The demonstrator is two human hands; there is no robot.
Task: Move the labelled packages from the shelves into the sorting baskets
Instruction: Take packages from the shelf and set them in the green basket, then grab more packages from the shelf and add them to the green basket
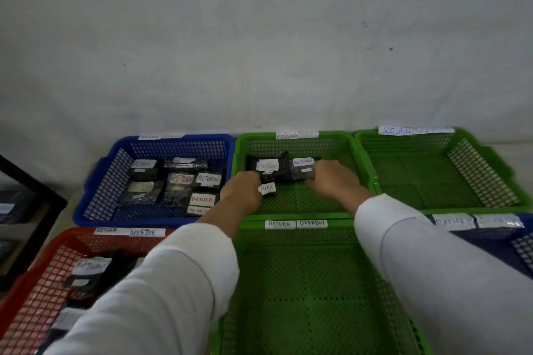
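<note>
Both hands reach into the far middle green basket (294, 140). My left hand (243, 189) grips a black package with a white "RETURN" label (268, 166), and a second label reading "TURN" shows under its fingers. My right hand (331, 179) is closed on another black package labelled "RETURN" (302, 166). The two packages touch each other just above the basket floor. Whether they rest on the floor I cannot tell. White sleeves cover both forearms.
A blue basket (95, 190) at the far left holds several labelled black packages. A red basket (37, 271) at the near left holds more. A green basket (305, 282) lies near me, another green one (490, 170) far right, a blue one (519, 245) near right. A black shelf frame (34, 196) stands left.
</note>
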